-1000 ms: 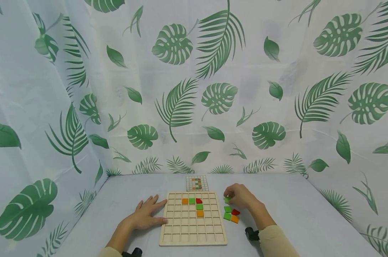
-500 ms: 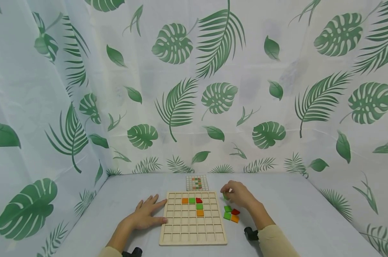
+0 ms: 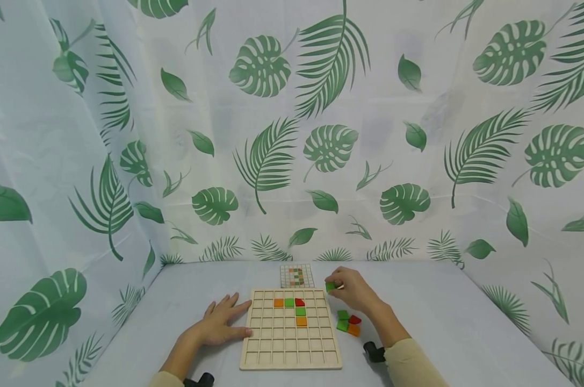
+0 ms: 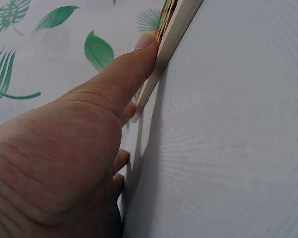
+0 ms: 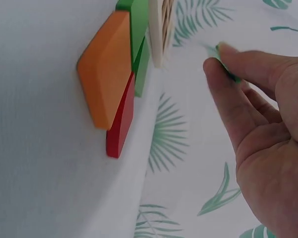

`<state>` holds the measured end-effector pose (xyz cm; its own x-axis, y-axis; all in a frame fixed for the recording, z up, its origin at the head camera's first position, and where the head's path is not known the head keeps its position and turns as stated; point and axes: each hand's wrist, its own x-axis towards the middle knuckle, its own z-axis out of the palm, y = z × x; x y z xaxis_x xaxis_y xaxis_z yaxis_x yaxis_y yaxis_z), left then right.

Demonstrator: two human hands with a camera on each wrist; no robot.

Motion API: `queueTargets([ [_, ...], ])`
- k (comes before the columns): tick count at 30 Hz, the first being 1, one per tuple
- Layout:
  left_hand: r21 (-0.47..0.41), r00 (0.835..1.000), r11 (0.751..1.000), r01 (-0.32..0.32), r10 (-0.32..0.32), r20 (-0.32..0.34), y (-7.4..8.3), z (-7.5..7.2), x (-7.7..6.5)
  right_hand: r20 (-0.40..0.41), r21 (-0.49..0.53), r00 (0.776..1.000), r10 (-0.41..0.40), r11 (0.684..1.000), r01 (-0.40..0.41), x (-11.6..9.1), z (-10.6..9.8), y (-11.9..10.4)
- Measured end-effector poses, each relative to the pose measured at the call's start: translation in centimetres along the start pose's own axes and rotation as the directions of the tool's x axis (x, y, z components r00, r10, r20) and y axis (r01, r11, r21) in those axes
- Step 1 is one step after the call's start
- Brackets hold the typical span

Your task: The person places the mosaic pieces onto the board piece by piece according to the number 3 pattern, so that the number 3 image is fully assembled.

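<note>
A wooden grid board (image 3: 272,344) lies flat on the table, with an orange tile (image 3: 279,303), a green tile (image 3: 289,302) and a red rounded tile (image 3: 299,302) in one row. Below the red one sit another green tile (image 3: 300,311) and an orange tile (image 3: 301,321). My left hand (image 3: 218,324) rests with spread fingers at the board's left edge, its thumb touching the rim in the left wrist view. Off the board's far right corner, my right hand (image 3: 354,290) pinches a green square tile (image 3: 330,286) between thumb and fingertip, raised above the table.
Right of the board lie loose tiles: two green, a red tile (image 3: 354,319) and an orange tile (image 5: 107,69). A small pattern card (image 3: 296,276) with a coloured grid lies behind the board. A leaf-print curtain (image 3: 292,134) encloses the table.
My right hand has picked up the green tile from the table and carried it left and away from me, toward the board's far right corner. The left hand stays put.
</note>
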<state>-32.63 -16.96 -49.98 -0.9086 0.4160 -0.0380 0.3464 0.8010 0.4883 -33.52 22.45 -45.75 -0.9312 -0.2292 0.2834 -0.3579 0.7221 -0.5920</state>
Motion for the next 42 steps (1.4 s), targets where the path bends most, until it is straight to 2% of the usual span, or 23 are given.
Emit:
queueTargets([
  [8,0.011,1.0,1.0,0.011,-0.011,-0.001,-0.2,0.2,0.1,0.031,-0.004,0.999,-0.032,0.999,0.032,0.1,0.5,-0.7],
  [16,0.008,1.0,1.0,0.002,-0.002,-0.002,-0.2,0.1,0.1,0.043,0.041,0.995,-0.087,0.996,0.085,0.0,0.9,-1.4],
  [21,0.008,1.0,1.0,0.013,-0.013,-0.003,-0.1,0.1,0.1,0.068,0.064,0.989,-0.13,0.99,0.126,0.0,1.4,-1.9],
  [28,0.01,1.0,1.0,0.02,-0.02,-0.005,-0.1,0.1,0.1,0.106,0.027,0.973,-0.207,0.978,0.205,0.1,1.7,-2.7],
  [37,0.007,1.0,1.0,0.015,-0.015,-0.003,0.2,0.0,-0.1,0.152,0.086,0.967,-0.206,0.977,0.194,0.1,2.3,-3.3],
  [42,0.006,1.0,1.0,0.013,-0.013,-0.003,0.1,0.0,-0.1,0.163,0.102,0.955,-0.248,0.967,0.234,0.0,2.7,-3.8],
])
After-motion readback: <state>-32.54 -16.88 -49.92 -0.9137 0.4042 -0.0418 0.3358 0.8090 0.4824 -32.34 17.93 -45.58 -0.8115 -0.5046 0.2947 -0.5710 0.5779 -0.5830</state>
